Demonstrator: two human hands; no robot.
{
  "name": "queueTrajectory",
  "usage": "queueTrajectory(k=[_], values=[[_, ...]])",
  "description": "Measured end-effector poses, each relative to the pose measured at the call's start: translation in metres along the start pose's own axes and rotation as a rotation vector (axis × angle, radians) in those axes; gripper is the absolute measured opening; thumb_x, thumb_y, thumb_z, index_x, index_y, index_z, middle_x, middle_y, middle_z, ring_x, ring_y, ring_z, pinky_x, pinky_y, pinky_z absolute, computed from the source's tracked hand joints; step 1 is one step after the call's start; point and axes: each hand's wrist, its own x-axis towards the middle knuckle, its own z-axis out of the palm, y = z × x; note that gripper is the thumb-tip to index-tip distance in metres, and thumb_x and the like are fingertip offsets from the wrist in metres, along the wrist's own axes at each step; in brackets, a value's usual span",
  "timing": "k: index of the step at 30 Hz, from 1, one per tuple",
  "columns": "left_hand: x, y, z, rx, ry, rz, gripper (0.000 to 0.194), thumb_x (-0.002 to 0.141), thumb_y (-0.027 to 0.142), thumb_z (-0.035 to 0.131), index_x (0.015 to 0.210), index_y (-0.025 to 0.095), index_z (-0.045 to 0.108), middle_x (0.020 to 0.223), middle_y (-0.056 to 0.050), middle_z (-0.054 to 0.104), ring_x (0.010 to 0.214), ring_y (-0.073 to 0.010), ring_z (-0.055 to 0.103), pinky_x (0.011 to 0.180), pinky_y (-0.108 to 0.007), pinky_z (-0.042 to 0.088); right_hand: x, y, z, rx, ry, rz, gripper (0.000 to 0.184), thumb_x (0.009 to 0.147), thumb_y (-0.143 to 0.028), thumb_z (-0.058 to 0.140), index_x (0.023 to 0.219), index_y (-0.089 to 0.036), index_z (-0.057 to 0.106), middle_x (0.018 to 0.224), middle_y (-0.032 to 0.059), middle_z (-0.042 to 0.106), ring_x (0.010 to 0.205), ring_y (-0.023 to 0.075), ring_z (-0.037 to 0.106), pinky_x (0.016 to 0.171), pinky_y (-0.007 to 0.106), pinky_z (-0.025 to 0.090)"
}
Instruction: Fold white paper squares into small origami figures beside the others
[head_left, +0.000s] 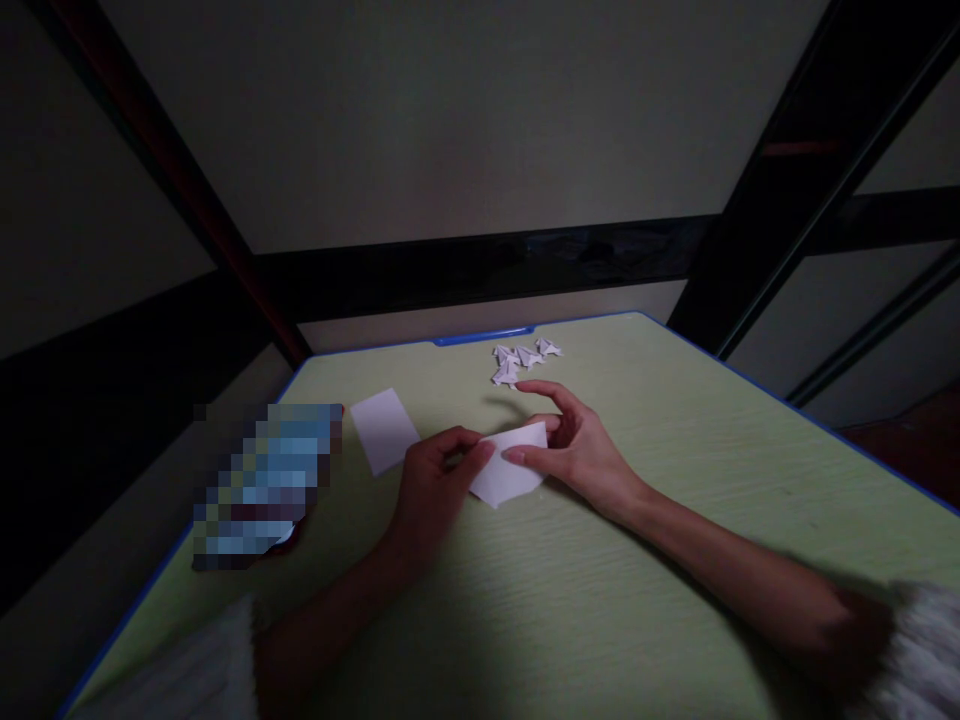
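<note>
A white sheet of paper (514, 472) is held between both hands just above the table, partly folded or curved, with a corner pointing toward me. My left hand (439, 475) pinches its left edge between thumb and fingers. On the right side, my right hand (589, 455) grips the same paper, thumb on the near face and its index finger stretched out above. Some fingers are hidden behind the paper. Beyond the right hand lie several small folded paper figures (529, 357) in a loose cluster. Left of my left hand, a flat white paper (384, 430) rests on the table.
The pale green table (675, 430) has a blue edge and a blue handle-like strip (486, 336) at the back. A blurred-out rectangular object (274, 485) sits at the left. Dark-framed panels (480, 130) stand behind the table.
</note>
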Motion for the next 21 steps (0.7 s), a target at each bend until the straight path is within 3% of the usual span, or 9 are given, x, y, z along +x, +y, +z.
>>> queueTrajectory(k=[4, 9, 14, 18, 21], values=[[0.0005, -0.0002, -0.0008, 0.015, 0.03, -0.022, 0.012, 0.06, 0.023, 0.061, 0.054, 0.014, 0.057, 0.05, 0.005, 0.053, 0.047, -0.0069, 0.044, 0.044, -0.018, 0.034, 0.002, 0.0029, -0.0011, -0.023, 0.06, -0.002, 0.059, 0.054, -0.01, 0.066, 0.105, -0.019, 0.038, 0.051, -0.0076, 0.052, 0.043, 0.0076, 0.047, 0.042, 0.021, 0.038], [0.0005, 0.0007, 0.001, 0.074, -0.047, -0.095, 0.013, 0.059, 0.017, 0.06, 0.051, 0.014, 0.051, 0.042, 0.007, 0.047, 0.04, -0.0054, 0.042, 0.041, -0.017, 0.033, 0.0023, 0.0045, -0.0031, -0.09, 0.206, -0.109, 0.053, 0.055, -0.007, 0.064, 0.1, -0.02, 0.039, 0.049, -0.009, 0.048, 0.042, 0.0067, 0.044, 0.041, 0.02, 0.036], [0.0004, 0.0004, 0.0012, 0.058, -0.146, -0.129, 0.008, 0.06, 0.014, 0.057, 0.055, 0.014, 0.052, 0.044, 0.005, 0.052, 0.04, -0.0062, 0.047, 0.04, -0.017, 0.034, 0.0009, 0.0028, -0.0039, -0.11, 0.156, -0.135, 0.05, 0.057, -0.01, 0.065, 0.099, -0.02, 0.04, 0.051, -0.0073, 0.051, 0.043, 0.0076, 0.046, 0.04, 0.019, 0.035], [0.0014, -0.0002, -0.0007, 0.014, -0.109, -0.112, 0.015, 0.061, 0.019, 0.059, 0.051, 0.014, 0.049, 0.04, 0.006, 0.05, 0.037, -0.0057, 0.045, 0.04, -0.017, 0.035, 0.0021, 0.0014, -0.0033, 0.018, 0.166, -0.058, 0.048, 0.058, -0.018, 0.066, 0.098, -0.019, 0.04, 0.051, -0.0064, 0.054, 0.043, 0.0074, 0.048, 0.042, 0.019, 0.037], [0.0023, 0.0008, -0.001, -0.024, -0.078, -0.104, 0.018, 0.06, 0.023, 0.061, 0.051, 0.014, 0.049, 0.039, 0.006, 0.05, 0.036, -0.0056, 0.045, 0.039, -0.017, 0.036, 0.0018, 0.0009, 0.0, 0.047, 0.056, 0.049, 0.042, 0.052, -0.021, 0.071, 0.087, -0.015, 0.047, 0.062, -0.0017, 0.06, 0.051, 0.0085, 0.053, 0.05, 0.022, 0.042]])
